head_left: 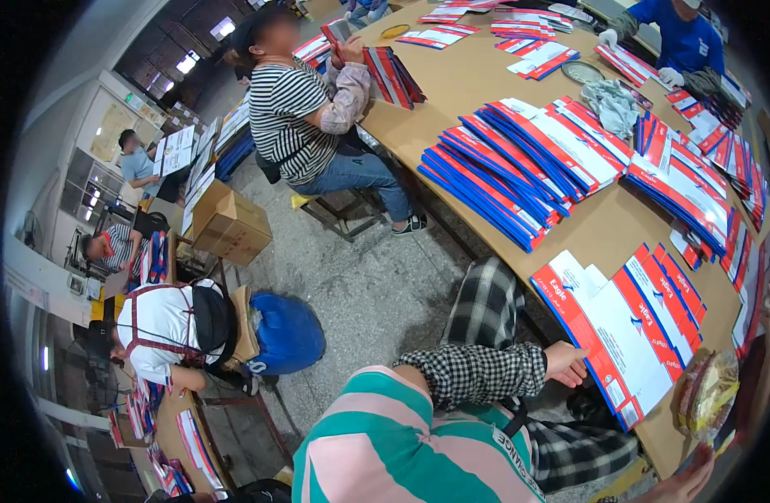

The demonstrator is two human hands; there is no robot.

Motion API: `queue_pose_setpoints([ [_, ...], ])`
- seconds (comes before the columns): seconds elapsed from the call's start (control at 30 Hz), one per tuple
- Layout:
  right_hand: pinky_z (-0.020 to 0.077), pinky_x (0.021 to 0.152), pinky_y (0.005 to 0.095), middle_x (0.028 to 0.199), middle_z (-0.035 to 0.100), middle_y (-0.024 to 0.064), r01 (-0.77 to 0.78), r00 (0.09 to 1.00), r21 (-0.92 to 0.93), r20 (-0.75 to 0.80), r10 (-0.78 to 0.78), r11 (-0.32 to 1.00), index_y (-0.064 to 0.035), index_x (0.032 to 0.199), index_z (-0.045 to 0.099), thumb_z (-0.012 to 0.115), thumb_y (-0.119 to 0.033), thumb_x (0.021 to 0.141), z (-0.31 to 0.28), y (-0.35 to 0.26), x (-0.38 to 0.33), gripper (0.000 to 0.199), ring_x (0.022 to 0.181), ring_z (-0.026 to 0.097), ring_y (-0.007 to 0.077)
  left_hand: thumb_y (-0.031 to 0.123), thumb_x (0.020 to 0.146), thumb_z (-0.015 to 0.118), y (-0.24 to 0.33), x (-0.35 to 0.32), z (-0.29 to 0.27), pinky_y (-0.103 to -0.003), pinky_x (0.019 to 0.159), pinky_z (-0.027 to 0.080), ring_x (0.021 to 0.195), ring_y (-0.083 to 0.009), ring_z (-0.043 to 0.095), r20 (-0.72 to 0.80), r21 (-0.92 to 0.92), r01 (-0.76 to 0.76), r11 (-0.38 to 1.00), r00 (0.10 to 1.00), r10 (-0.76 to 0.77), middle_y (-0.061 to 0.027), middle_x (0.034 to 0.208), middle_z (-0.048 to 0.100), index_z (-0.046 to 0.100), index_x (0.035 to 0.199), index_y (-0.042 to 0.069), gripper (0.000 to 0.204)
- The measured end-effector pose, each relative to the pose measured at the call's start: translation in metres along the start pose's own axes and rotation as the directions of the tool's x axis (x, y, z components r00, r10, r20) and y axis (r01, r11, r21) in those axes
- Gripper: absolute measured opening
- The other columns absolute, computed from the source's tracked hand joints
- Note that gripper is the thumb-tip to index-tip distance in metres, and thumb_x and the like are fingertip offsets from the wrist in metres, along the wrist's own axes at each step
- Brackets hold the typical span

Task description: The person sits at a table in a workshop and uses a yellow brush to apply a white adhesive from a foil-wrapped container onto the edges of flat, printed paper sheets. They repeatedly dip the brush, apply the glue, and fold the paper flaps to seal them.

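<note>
My left hand (pixel 565 365), in a black-and-white checked sleeve, is at the near edge of a flat carton (pixel 607 331) printed red, white and blue. Its fingers are loosely stretched out and reach that edge; whether they press on it I cannot tell. Further right, my right hand (pixel 694 479) shows partly at the lower rim of the picture, fingers extended and apart, nothing seen in them. More flat cartons (pixel 663 289) lie fanned out and overlapping just beyond the first one. Beside them sits a roundish item in clear and yellow wrapping (pixel 710 392).
Large fanned stacks of flat cartons (pixel 519 163) cover much of the brown table (pixel 439 88). A grey cloth (pixel 611 107) and a round dish (pixel 582 72) lie farther back. Co-workers sit around the table and at left, near a blue stool (pixel 288 335) and a cardboard box (pixel 234 226).
</note>
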State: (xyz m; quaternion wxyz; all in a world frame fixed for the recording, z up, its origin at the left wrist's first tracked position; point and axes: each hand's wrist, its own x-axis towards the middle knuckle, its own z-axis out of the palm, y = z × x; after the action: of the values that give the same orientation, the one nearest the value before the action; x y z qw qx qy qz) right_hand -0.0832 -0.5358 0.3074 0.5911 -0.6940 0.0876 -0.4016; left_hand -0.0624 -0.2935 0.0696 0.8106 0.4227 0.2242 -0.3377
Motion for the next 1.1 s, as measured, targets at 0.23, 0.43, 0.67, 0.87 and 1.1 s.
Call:
queue_pose_setpoints([
  [0.23,0.0488,0.083,0.0360,0.098,0.061,0.0185,-0.018,0.997,0.046,0.074,0.014,0.999,0.0104,0.104,0.057,0.048,-0.015,0.093,-0.022,0.028,0.012,0.029,0.087,0.060,0.0270,0.032,0.092,0.051,0.020,-0.024,0.008,-0.035,0.064,0.056,0.073,-0.0279,0.065,-0.004,-0.018,-0.120,0.993,0.993,0.120,-0.0227,0.093,0.062,0.050,0.113,-0.008,0.045],
  [0.43,0.0436,0.092,0.0357,0.105,0.058,0.0160,-0.060,0.988,-0.013,0.141,0.061,0.998,0.0096,0.107,0.054,0.041,-0.015,0.095,-0.035,0.043,0.017,0.030,0.098,0.056,0.0239,0.027,0.092,0.053,0.042,-0.043,-0.001,-0.035,0.066,0.056,0.076,-0.0275,0.066,0.047,0.072,-0.240,0.968,0.970,0.237,-0.0214,0.091,0.064,0.054,0.109,-0.009,0.040],
  [0.67,0.0471,0.089,0.0352,0.102,0.060,0.0160,-0.090,0.991,0.071,0.110,0.082,0.993,0.0093,0.105,0.055,0.043,-0.014,0.096,-0.031,0.040,0.021,0.028,0.094,0.059,0.0229,0.030,0.094,0.050,0.115,-0.060,-0.040,-0.031,0.059,0.054,0.072,-0.0239,0.067,-0.027,0.135,-0.594,0.793,0.798,0.603,-0.0194,0.084,0.066,0.056,0.096,-0.008,0.039],
  [0.87,0.0469,0.085,0.0330,0.099,0.059,0.0152,-0.053,0.989,0.095,0.145,0.039,0.994,0.0083,0.102,0.056,0.042,-0.011,0.096,-0.007,0.033,0.024,0.025,0.090,0.058,0.0214,0.022,0.093,0.052,0.241,-0.071,-0.104,-0.030,0.050,0.054,0.063,-0.0249,0.066,-0.342,0.168,-0.869,0.465,0.391,0.854,-0.0204,0.078,0.063,0.046,0.094,-0.005,0.027],
  [1.1,0.0486,0.082,0.0336,0.099,0.057,0.0130,-0.038,0.988,0.053,0.148,0.030,0.998,0.0077,0.098,0.056,0.042,-0.011,0.095,0.014,0.024,0.028,0.023,0.088,0.058,0.0203,0.019,0.093,0.047,0.347,-0.046,-0.170,-0.026,0.039,0.049,0.056,-0.0192,0.063,-0.584,0.336,-0.610,0.718,0.463,0.667,-0.0172,0.078,0.062,0.048,0.107,-0.009,0.031],
])
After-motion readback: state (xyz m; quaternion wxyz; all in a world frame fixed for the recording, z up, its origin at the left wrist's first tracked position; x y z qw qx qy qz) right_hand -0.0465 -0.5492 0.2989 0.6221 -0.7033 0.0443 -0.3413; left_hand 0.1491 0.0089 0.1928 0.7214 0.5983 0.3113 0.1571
